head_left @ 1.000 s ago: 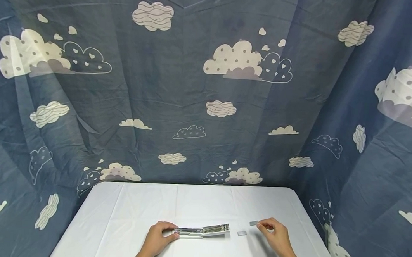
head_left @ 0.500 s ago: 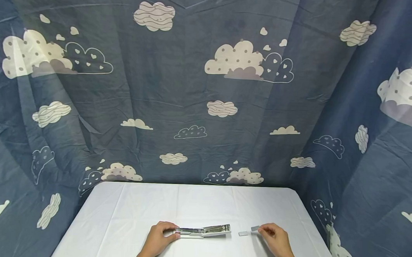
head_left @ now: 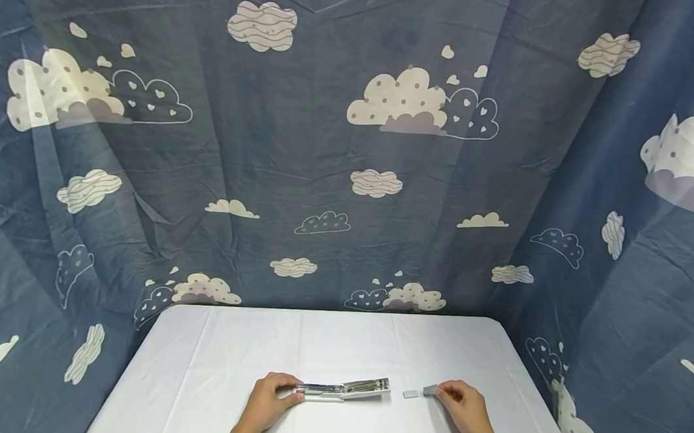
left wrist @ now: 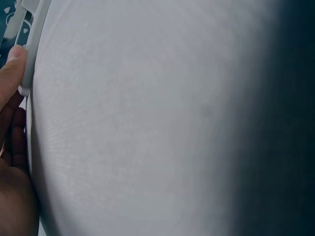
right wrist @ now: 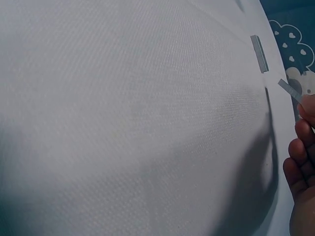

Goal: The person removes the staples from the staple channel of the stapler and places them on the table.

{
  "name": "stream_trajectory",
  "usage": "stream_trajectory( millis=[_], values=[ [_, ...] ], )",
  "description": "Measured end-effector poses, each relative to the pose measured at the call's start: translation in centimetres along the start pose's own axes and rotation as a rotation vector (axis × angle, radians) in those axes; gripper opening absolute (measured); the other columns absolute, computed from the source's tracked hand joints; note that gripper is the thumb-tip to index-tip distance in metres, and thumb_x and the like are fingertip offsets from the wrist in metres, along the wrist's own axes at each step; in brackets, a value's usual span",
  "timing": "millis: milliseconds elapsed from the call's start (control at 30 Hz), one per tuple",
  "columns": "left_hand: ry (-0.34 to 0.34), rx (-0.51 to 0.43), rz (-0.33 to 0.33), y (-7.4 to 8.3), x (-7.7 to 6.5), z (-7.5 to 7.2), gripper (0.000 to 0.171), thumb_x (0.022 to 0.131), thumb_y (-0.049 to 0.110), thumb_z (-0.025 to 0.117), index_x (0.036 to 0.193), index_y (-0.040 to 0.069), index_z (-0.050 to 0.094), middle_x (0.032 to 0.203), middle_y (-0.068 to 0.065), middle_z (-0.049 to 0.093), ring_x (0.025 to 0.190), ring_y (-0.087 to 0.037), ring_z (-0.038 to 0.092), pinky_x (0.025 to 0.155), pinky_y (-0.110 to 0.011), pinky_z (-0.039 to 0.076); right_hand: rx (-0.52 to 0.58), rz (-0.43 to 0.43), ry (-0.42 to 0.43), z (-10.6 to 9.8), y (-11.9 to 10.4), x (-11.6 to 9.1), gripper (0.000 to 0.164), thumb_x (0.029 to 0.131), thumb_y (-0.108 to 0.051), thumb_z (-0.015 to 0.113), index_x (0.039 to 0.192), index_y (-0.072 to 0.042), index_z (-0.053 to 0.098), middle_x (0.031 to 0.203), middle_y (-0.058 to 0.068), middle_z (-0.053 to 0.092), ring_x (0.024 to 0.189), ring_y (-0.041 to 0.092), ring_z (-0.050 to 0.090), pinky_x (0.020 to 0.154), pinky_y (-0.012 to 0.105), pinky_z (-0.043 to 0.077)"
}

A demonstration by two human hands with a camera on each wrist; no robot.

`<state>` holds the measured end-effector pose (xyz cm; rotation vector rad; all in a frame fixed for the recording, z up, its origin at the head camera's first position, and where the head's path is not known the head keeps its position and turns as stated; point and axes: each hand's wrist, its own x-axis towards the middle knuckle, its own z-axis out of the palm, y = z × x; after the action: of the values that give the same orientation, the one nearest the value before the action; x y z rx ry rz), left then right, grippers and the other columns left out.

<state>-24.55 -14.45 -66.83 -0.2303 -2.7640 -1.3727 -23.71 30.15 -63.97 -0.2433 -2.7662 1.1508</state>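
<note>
A white stapler lies swung open on the table, its metal inside facing up. My left hand grips its left end between thumb and fingers; in the left wrist view, the thumb presses along the pale stapler body. The right hand pinches a grey strip of staples by one end between thumb and fingertip. Just left of that strip, a second strip of staples rests on the cloth, to the right of the stapler. The right wrist view shows the held strip apart from the lying strip.
A white cloth covers the table, which has rounded far corners. Behind it and at both sides hangs a dark blue curtain printed with clouds.
My right hand has come down and slightly nearer with its staple strip, which now sits level with and beside the lying one. The left hand and stapler keep their place.
</note>
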Motion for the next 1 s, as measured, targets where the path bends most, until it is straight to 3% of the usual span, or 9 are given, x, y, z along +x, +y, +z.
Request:
stream_trajectory(
  millis=[467, 1000],
  values=[
    [0.014, 0.013, 0.015, -0.1, 0.2, 0.1, 0.024, 0.079, 0.042, 0.086, 0.1, 0.032, 0.079, 0.107, 0.015, 0.076, 0.112, -0.02, 0.067, 0.102, -0.052, 0.053, -0.006, -0.007, -0.014, 0.4, 0.9, 0.2, 0.009, 0.091, -0.015, 0.078, 0.094, -0.006, 0.077, 0.082, -0.001, 0.068, 0.072, 0.008, 0.051, 0.062, 0.02, 0.044],
    [0.018, 0.003, 0.027, -0.3, 0.3, 0.2, 0.024, 0.079, 0.042, 0.086, 0.101, 0.032, 0.08, 0.108, 0.016, 0.076, 0.112, -0.019, 0.067, 0.102, -0.051, 0.053, -0.127, -0.035, -0.022, 0.3, 1.3, 0.3, 0.01, 0.089, -0.015, 0.077, 0.094, -0.006, 0.076, 0.079, -0.001, 0.063, 0.072, 0.013, 0.05, 0.058, 0.021, 0.041]
  ],
)
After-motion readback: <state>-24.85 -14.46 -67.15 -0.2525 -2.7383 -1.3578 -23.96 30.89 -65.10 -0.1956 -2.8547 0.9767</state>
